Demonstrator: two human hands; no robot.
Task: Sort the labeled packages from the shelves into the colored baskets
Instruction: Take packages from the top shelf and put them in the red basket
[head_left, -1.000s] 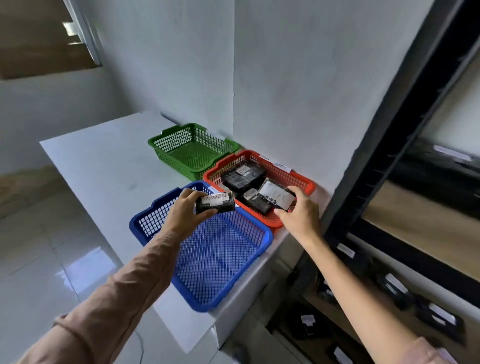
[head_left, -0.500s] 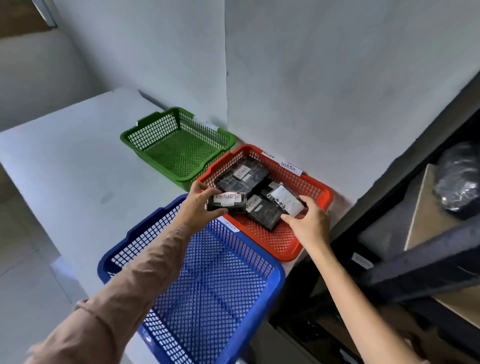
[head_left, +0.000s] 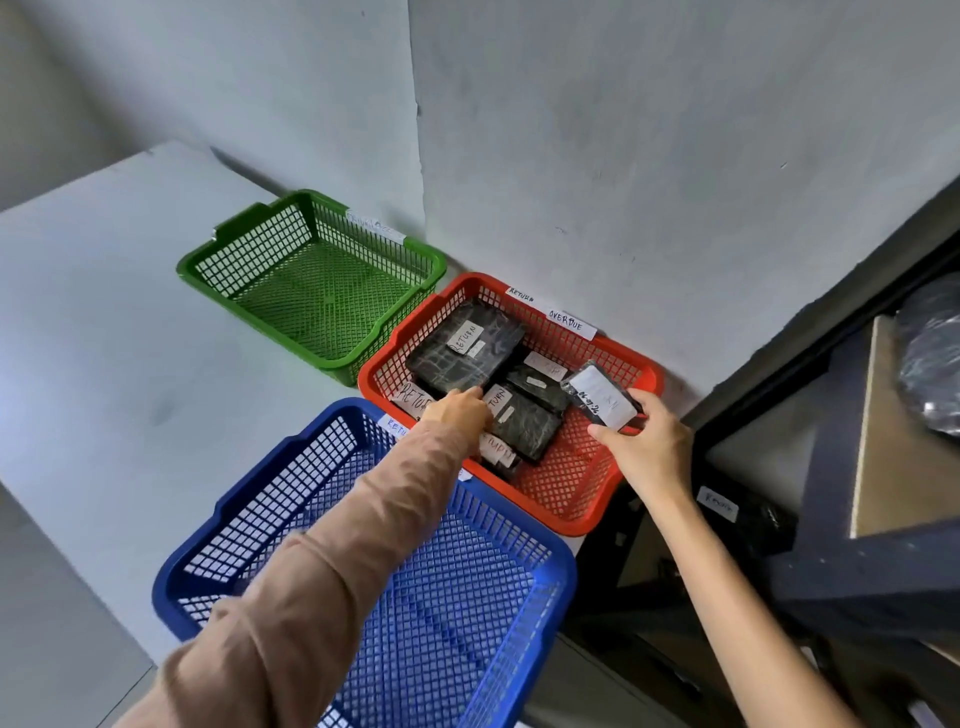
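Note:
Three mesh baskets stand on the white table: green (head_left: 228, 249) at the back with nothing in it, red (head_left: 571, 499) in the middle, blue (head_left: 249, 499) nearest and also bare inside. Several black wrapped packages with white "RETURN" labels lie in the red basket, the biggest (head_left: 462, 348) at its far left. My left hand (head_left: 457, 410) reaches into the red basket with its fingertips on the packages; a small "RETURN" package (head_left: 498, 454) lies just under its wrist. My right hand (head_left: 644, 447) grips a black package with a white label (head_left: 602, 402) over the red basket's right side.
White walls meet in a corner behind the baskets. A black metal shelf frame (head_left: 841, 577) stands right of the table, with another labeled package (head_left: 727, 506) on a low level and a dark plastic-wrapped bundle (head_left: 930, 364) on a wooden shelf board.
My left hand moved from above the blue basket into the red one, and the small package it gripped now lies there. My right hand lifted its package slightly rightward.

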